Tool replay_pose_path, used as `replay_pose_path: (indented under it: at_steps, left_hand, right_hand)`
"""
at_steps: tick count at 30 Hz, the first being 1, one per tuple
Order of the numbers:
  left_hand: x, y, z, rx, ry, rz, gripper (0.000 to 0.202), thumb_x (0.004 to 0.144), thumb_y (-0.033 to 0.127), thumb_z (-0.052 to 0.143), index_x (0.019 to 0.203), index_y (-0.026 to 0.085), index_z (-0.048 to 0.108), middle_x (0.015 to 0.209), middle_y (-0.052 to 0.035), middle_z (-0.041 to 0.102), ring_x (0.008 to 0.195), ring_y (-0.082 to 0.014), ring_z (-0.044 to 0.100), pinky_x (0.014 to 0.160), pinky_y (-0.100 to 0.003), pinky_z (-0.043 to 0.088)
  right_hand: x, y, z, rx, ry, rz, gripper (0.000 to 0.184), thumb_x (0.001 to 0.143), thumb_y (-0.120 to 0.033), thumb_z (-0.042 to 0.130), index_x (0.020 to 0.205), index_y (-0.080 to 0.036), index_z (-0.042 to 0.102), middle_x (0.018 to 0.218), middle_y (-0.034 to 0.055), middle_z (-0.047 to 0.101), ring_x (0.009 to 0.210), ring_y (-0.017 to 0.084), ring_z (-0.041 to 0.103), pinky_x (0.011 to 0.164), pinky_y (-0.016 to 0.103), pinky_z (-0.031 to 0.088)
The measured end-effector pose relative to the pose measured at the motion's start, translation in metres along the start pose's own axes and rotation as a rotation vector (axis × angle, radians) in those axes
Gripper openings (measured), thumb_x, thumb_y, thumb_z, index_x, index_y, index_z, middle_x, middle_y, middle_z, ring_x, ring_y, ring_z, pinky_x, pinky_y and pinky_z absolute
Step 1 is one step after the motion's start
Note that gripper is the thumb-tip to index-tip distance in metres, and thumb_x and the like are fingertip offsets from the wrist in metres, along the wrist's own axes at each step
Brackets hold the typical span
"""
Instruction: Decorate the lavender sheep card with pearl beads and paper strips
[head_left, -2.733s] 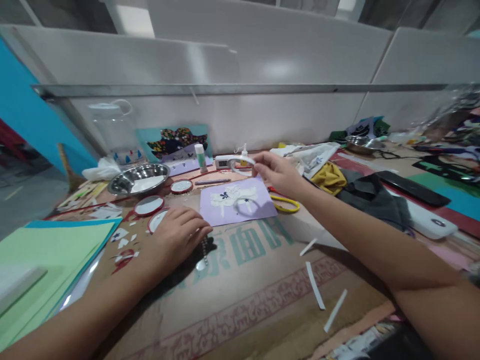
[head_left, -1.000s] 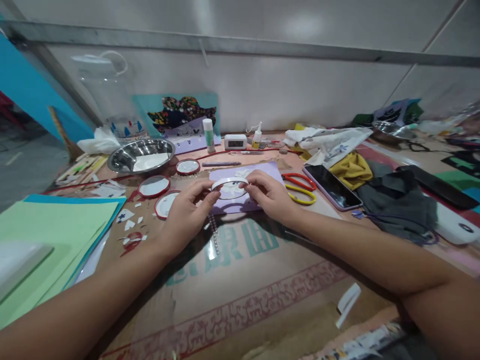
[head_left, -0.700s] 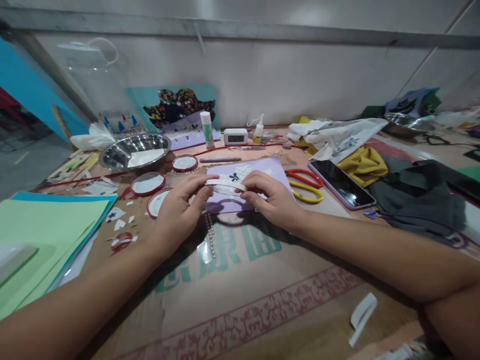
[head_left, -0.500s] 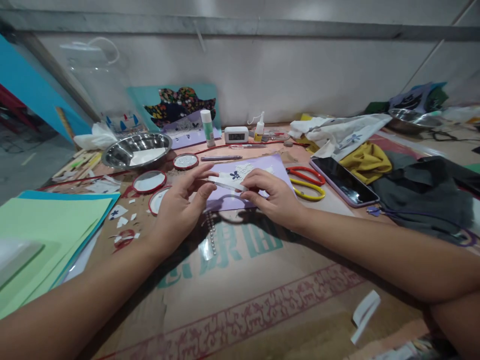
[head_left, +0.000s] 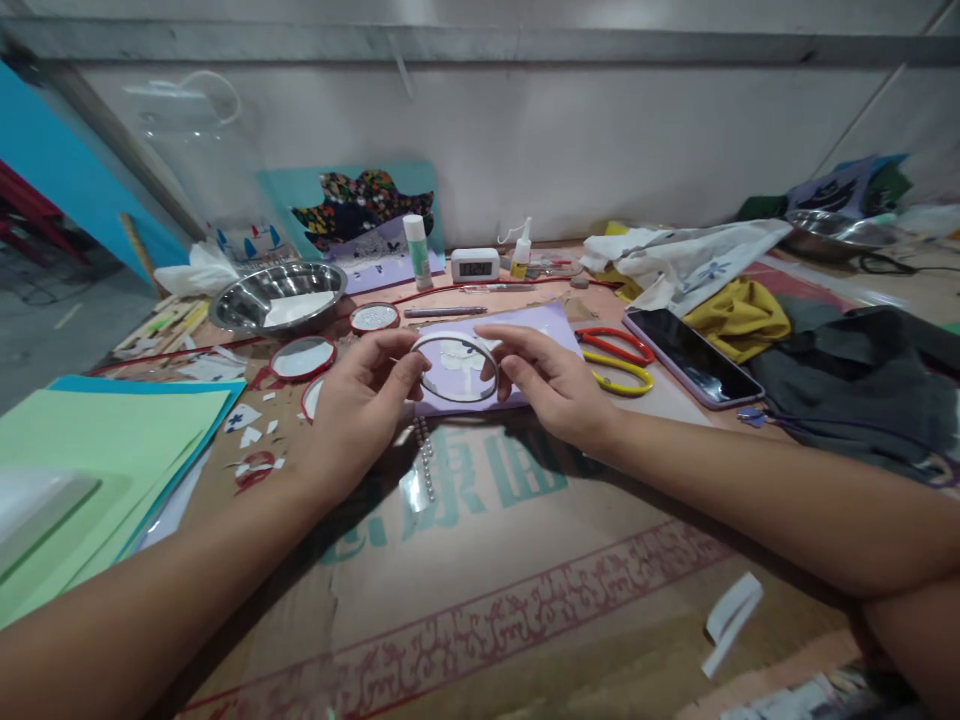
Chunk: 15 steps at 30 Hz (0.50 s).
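Note:
Between my two hands stands a thin round bangle (head_left: pixel 459 400), tilted so that its opening faces me. Its band looks white with a dark edge. My left hand (head_left: pixel 364 405) pinches its left side between thumb and fingers. On the right side, my right hand (head_left: pixel 555 388) grips it the same way. Below lies a purple sheet (head_left: pixel 553 325), with small whitish pieces seen through the bangle. Scissors with red and yellow handles (head_left: pixel 626 391) rest just right of the sheet. A strand of small beads (head_left: pixel 425 460) lies in front of it.
Red-rimmed round dishes (head_left: pixel 302 358) and a metal bowl (head_left: pixel 217 300) stand at left. Behind are a glue stick (head_left: pixel 416 250), a small clock (head_left: pixel 475 266) and a glue bottle (head_left: pixel 521 255). A phone (head_left: pixel 694 355) and cloths (head_left: pixel 742 315) lie right; green paper (head_left: pixel 97 440) lies left.
The bangle has turned from nearly edge-on to facing me, so its round opening shows. The printed dark flower on its strip has rotated away. Both hands have stayed near the same place.

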<state>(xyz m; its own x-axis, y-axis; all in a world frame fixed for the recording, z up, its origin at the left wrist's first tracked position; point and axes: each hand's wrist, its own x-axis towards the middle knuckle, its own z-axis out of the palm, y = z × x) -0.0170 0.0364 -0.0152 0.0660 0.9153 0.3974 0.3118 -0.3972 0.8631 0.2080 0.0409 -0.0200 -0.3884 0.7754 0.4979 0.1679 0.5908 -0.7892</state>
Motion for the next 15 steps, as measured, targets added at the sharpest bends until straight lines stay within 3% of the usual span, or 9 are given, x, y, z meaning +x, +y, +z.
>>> replay_pose_path:
  at_steps: [3,8,10,15]
  left_hand:
    - [0.0043,0.0032,0.0011,-0.108,0.005,-0.073,0.022,0.09,0.031,0.064,0.108,0.021,0.056,0.08,0.0014,0.066,0.057,-0.01,0.06,0.053,-0.022,0.05]
    - [0.0076,0.0056,0.0008,-0.151,-0.04,-0.192,0.021,0.087,0.033,0.066,0.101,0.021,0.058,0.07,0.0027,0.063,0.047,-0.0095,0.055,0.043,-0.021,0.044]
    - [0.0062,0.0061,0.0003,-0.161,-0.063,-0.218,0.024,0.088,0.038,0.066,0.103,0.021,0.06,0.07,0.0022,0.062,0.05,-0.011,0.057,0.043,-0.021,0.044]
    - [0.002,0.0062,-0.0014,-0.195,-0.089,-0.163,0.03,0.094,0.05,0.057,0.103,0.024,0.067,0.074,0.0002,0.06,0.065,-0.0136,0.061,0.055,-0.024,0.053]
  right_hand:
    - [-0.0019,-0.0019,0.0007,0.012,-0.028,-0.044,0.044,0.101,-0.02,0.043,0.144,-0.028,0.047,0.101,0.0033,0.068,0.073,0.012,0.06,0.074,0.031,0.056]
    - [-0.0004,-0.004,-0.0002,-0.137,-0.033,-0.152,0.029,0.096,-0.015,0.049,0.114,-0.023,0.07,0.109,0.0054,0.074,0.099,0.018,0.068,0.089,0.035,0.056]
    - [0.0009,-0.0029,-0.0005,-0.13,0.025,-0.088,0.025,0.095,-0.016,0.052,0.109,-0.022,0.072,0.104,0.0046,0.075,0.1,0.018,0.068,0.09,0.035,0.055]
    - [0.0034,0.0027,-0.0011,-0.062,0.103,0.103,0.024,0.093,-0.022,0.056,0.112,-0.02,0.071,0.094,0.0032,0.075,0.076,0.013,0.067,0.07,0.028,0.054]
